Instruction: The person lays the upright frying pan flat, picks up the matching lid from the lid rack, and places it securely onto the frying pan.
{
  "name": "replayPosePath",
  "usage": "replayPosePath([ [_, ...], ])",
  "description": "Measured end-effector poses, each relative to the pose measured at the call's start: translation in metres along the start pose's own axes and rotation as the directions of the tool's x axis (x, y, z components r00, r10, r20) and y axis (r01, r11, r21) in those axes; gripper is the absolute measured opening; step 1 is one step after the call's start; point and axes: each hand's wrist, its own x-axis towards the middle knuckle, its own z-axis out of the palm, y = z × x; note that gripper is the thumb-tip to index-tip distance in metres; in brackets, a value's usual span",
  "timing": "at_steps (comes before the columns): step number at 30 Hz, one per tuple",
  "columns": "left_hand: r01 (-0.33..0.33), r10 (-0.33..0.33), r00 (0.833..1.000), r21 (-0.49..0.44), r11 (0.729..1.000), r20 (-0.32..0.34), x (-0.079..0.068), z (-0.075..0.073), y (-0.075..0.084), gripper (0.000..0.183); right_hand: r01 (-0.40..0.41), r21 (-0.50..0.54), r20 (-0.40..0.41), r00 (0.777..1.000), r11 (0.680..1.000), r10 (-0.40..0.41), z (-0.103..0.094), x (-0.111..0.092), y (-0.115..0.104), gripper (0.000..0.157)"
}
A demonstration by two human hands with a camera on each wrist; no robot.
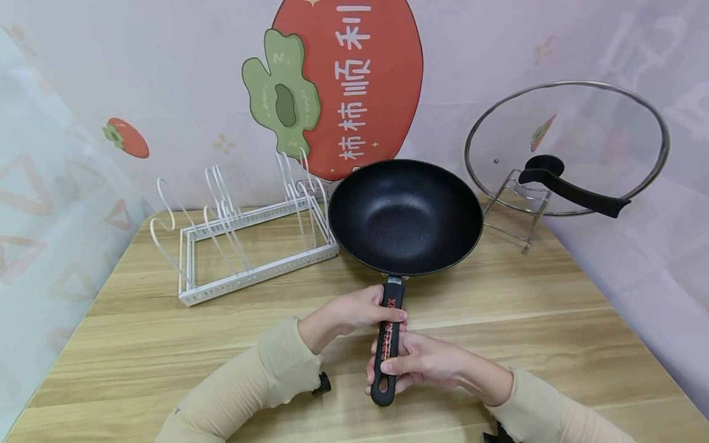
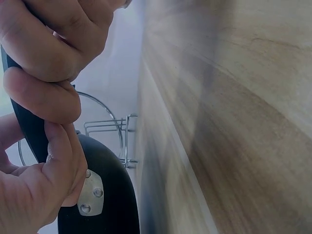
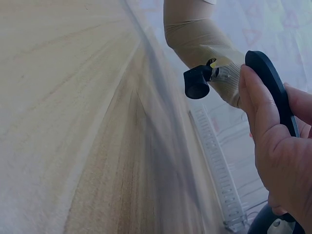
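Note:
A black wok [image 1: 401, 221] with a long black handle [image 1: 387, 338] hangs above the table, its inside facing me. My left hand [image 1: 360, 311] grips the upper handle near the pan, thumb laid across the front. Lower down, my right hand [image 1: 423, 362] holds the handle near its looped end, fingers behind and thumb on top. In the left wrist view, the fingers of both hands wrap the handle close to the riveted bracket [image 2: 91, 194]. The right wrist view shows the handle's end [image 3: 261, 61] sticking out past the right hand [image 3: 282, 156].
A white wire rack [image 1: 257, 271] with upright loops stands left of the wok. To the right, a glass lid [image 1: 587, 141] with a black knob leans on a small metal stand [image 1: 523, 209]. All rest on a wood-grain table [image 1: 166, 363] before a printed cloth backdrop.

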Motion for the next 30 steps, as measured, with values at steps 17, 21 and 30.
replayPosePath([
  [17,0.04,-0.041,0.999,-0.011,0.999,-0.012,0.0,0.005,-0.004,0.006,0.01,0.031,0.023,1.0,0.999,-0.011,0.0,-0.002,0.007,0.033],
  [21,0.04,-0.04,0.999,-0.012,0.999,-0.011,0.0,0.006,-0.004,0.006,0.018,0.039,0.024,1.0,0.999,-0.019,0.001,-0.003,0.009,0.032],
  [30,0.029,-0.029,1.0,0.008,1.0,-0.001,-0.001,0.009,-0.009,0.006,0.012,0.042,0.006,1.0,0.999,-0.012,0.003,-0.006,0.014,0.029],
])
